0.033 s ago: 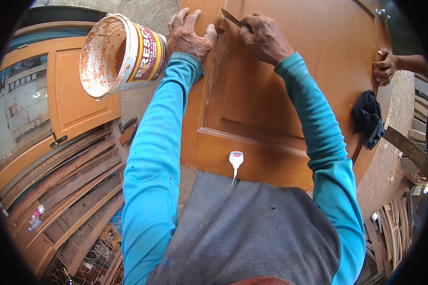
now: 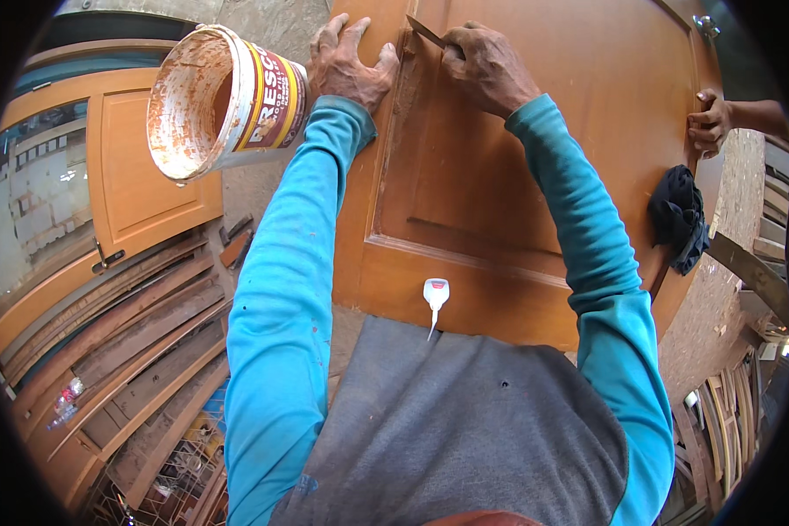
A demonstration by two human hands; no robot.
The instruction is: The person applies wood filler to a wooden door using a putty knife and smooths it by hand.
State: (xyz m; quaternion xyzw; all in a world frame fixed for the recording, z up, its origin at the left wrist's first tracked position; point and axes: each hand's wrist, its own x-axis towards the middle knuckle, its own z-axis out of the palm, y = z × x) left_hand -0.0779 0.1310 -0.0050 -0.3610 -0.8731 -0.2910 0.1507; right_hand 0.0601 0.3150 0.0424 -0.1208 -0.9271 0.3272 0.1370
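Note:
A brown panelled wooden door lies in front of me. My right hand is closed round a thin, dark blade, whose tip reaches the moulding along the panel's left edge. The blade's handle end is hidden in my fist, so I cannot tell its exact kind. My left hand rests on the door's left border with fingers spread and nothing in them. Left of it stands a tilted white bucket, smeared inside with reddish-brown paste. A small white bottle with a thin nozzle lies on the door's near border.
Another person's hand grips the door's right edge. Below it a dark cloth is bunched on that edge. A lighter door with glass stands at the left, above stacked timber strips. More wood pieces lie at the lower right.

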